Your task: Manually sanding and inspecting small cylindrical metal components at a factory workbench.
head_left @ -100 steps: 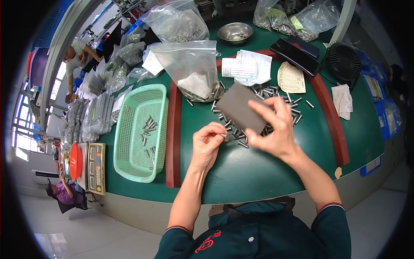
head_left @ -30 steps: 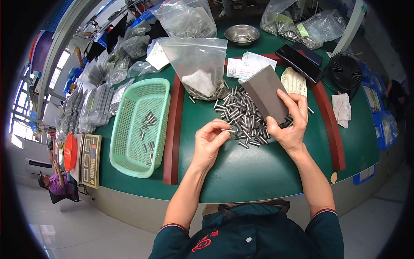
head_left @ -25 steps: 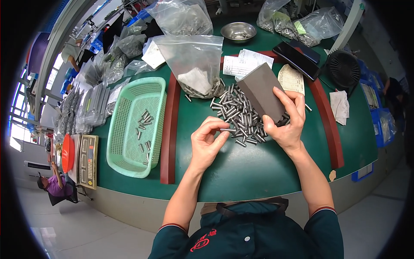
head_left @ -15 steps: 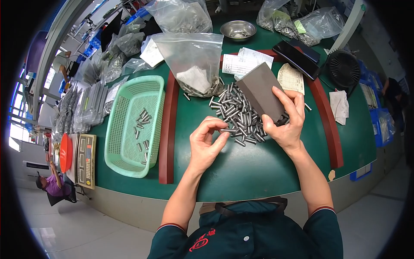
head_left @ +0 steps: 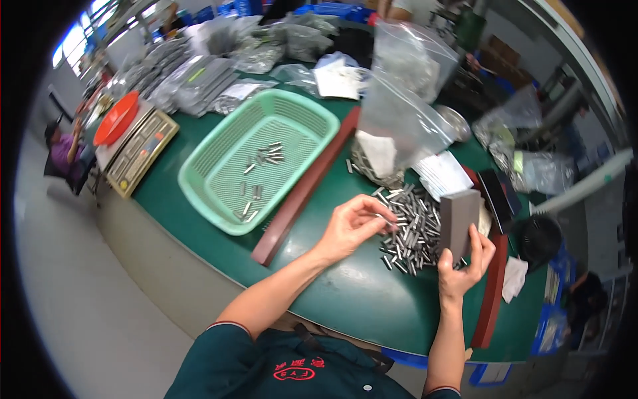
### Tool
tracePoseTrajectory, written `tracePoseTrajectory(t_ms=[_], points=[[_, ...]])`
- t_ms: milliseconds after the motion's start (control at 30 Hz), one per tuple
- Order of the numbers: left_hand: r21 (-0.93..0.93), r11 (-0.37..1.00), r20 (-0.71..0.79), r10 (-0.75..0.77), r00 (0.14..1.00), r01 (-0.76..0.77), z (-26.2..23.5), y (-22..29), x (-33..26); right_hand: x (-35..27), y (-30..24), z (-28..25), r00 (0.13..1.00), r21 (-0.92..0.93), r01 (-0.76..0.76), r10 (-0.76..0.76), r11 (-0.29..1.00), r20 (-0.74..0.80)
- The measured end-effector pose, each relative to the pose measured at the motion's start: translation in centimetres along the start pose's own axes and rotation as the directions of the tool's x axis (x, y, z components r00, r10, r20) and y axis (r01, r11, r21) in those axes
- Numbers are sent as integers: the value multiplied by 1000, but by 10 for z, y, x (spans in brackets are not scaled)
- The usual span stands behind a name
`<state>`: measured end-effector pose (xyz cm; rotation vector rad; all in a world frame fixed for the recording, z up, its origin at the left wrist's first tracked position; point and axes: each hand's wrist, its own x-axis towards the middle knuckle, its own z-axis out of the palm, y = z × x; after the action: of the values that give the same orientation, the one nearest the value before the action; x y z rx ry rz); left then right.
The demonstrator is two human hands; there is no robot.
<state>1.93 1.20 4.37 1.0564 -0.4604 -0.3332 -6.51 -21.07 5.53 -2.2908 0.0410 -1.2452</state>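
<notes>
A heap of short, shiny metal pins (head_left: pixel 415 233) lies on the green table in front of me. My left hand (head_left: pixel 352 229) is over its left edge, thumb and fingers closed in a pinch on what looks like one metal pin (head_left: pixel 385 218), blurred at the fingertips. On the right, my right hand (head_left: pixel 465 269) grips a grey-brown rectangular block (head_left: pixel 458 223), tilted up beside the heap. Left of the left hand stands a light green plastic basket (head_left: pixel 199 193) with several pins scattered on its floor.
Dark red bars (head_left: pixel 309 183) flank the work area. Behind the heap are a clear plastic bag (head_left: pixel 405 126) of pins, papers (head_left: pixel 444 174) and a steel bowl (head_left: pixel 455 122). A phone (head_left: pixel 495 199) and black fan (head_left: pixel 538 238) sit right; a scale (head_left: pixel 143 153) sits far left.
The view has swung to the left, so the basket and heap appear shifted and turned. My left hand stays by the heap's left edge; my right hand still holds the block, now more upright.
</notes>
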Motion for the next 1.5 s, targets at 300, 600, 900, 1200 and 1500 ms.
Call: tracePoseTrajectory(t_ms=[300,600,900,1200,1500], points=[[-387,916,-151,-179,972,109,-9,47,-23,0,0,1,999,41,28,-29,999,20],[-137,988,-206,-93,974,65,-17,74,-73,-2,4,-2,998,18,20,-21,1000,63],[-163,982,-431,-156,889,93,-35,114,-137,-4,1,-2,997,29,29,-30,999,66],[-13,1000,-626,-24,780,20,-57,139,-164,-4,2,-3,997,-14,-16,17,1000,73],[-21,1000,-675,2,738,-23,-73,147,-165,-5,11,-3,998,-8,-21,22,1000,64]])
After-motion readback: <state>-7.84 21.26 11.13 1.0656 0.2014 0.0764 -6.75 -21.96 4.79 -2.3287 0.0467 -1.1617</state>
